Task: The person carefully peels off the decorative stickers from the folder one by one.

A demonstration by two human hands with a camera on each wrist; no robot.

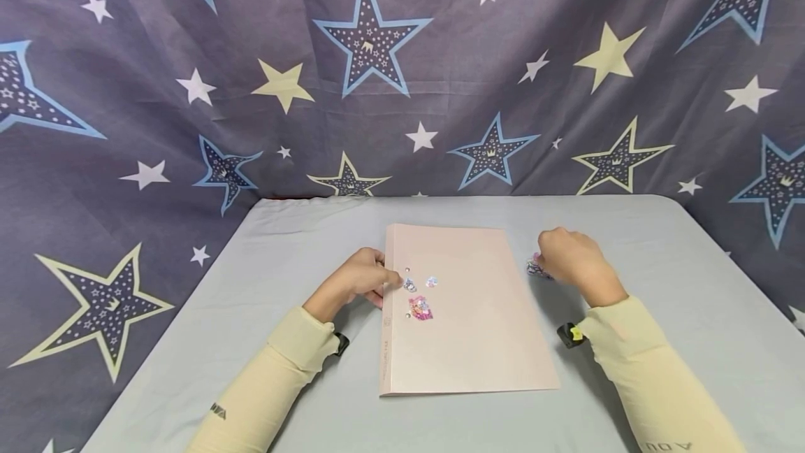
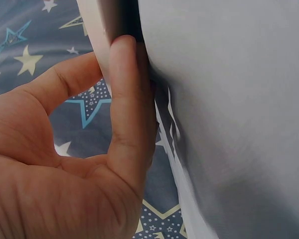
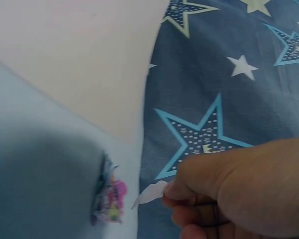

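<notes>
A pale pink file folder [image 1: 472, 341] lies on the table with several small stickers on its cover near the spine, among them a pink one [image 1: 420, 307]. My left hand [image 1: 361, 277] grips the spine edge, thumb on the cover and fingers against the side; the left wrist view shows the folder [image 2: 97, 30] between them. To the right of the folder, my right hand [image 1: 575, 261] pinches a small piece with a plain white back [image 3: 152, 193], apparently a sticker. Just below that hand sits a small pile of colourful stickers [image 3: 109, 199], partly hidden by the hand in the head view.
The table [image 1: 302, 243] has a light grey cloth cover. Behind it hangs a dark curtain [image 1: 440, 75] printed with stars. A dark wrist device [image 1: 571, 334] sits at the right cuff, and another [image 1: 342, 344] at the left.
</notes>
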